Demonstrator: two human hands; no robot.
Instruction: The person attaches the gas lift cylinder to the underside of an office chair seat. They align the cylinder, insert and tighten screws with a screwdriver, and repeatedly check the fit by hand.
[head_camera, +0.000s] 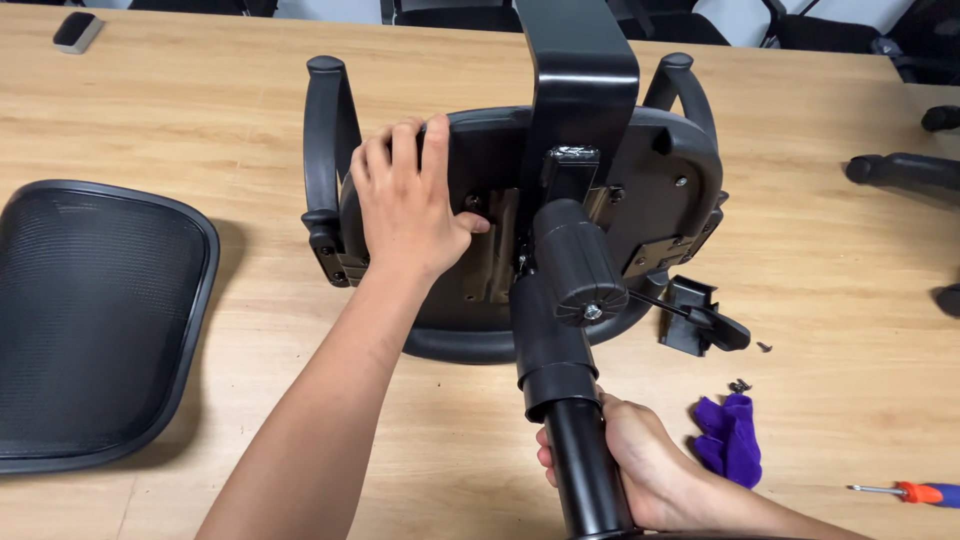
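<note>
An upside-down black office chair seat with two armrests lies on the wooden table. My left hand rests flat on the seat's underside, fingers over its far left edge, thumb near a screw on the metal mounting plate. My right hand is wrapped around the black gas-lift column, which rises from the seat mechanism toward me. A black backrest bracket stands up at the seat's far side.
A black mesh backrest lies at left. Right of the seat are a black plastic lever part, loose screws, a purple cloth and an orange-handled screwdriver. A chair base leg shows far right, a small grey object far left.
</note>
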